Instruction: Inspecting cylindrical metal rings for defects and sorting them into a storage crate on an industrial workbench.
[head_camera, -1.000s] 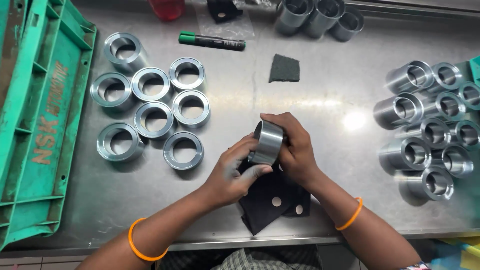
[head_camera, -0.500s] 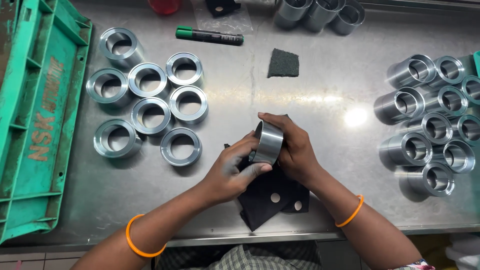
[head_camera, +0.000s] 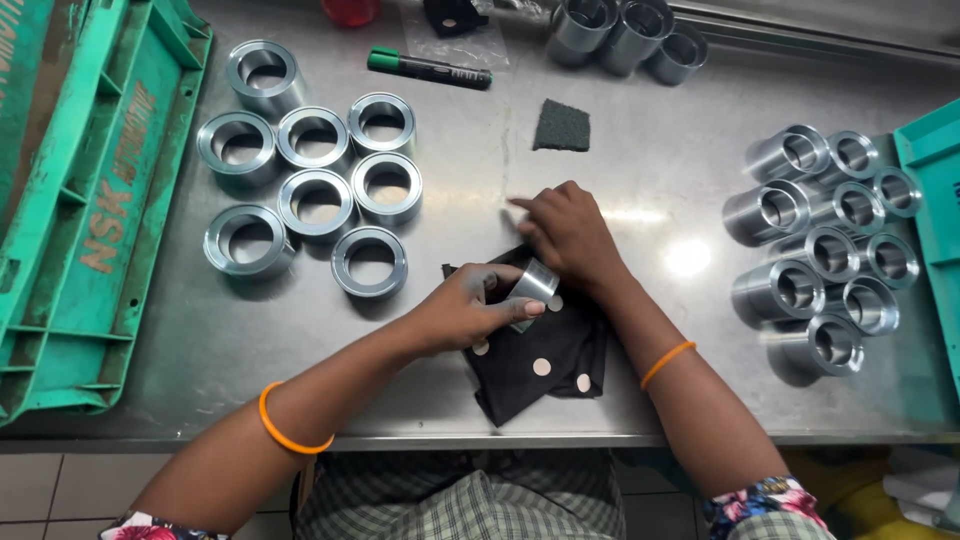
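My left hand (head_camera: 468, 308) grips a shiny steel ring (head_camera: 532, 285) at the middle of the steel table (head_camera: 640, 170), just above a black cloth with pale dots (head_camera: 535, 365). My right hand (head_camera: 568, 238) lies over the ring's far side, fingers curled around it and the index finger stretched to the left. Both wrists wear orange bangles. Most of the ring is hidden between the two hands.
Several steel rings (head_camera: 318, 200) lie flat on the left, beside a green plastic crate (head_camera: 80, 190). Several steel sleeves (head_camera: 825, 250) lie on their sides at the right, more (head_camera: 625, 35) at the back. A green marker (head_camera: 430, 68) and a dark scouring pad (head_camera: 562, 124) lie behind.
The ring has come down from upright in front of me to low over the cloth. My right hand has slid over its top and opened its index finger leftward.
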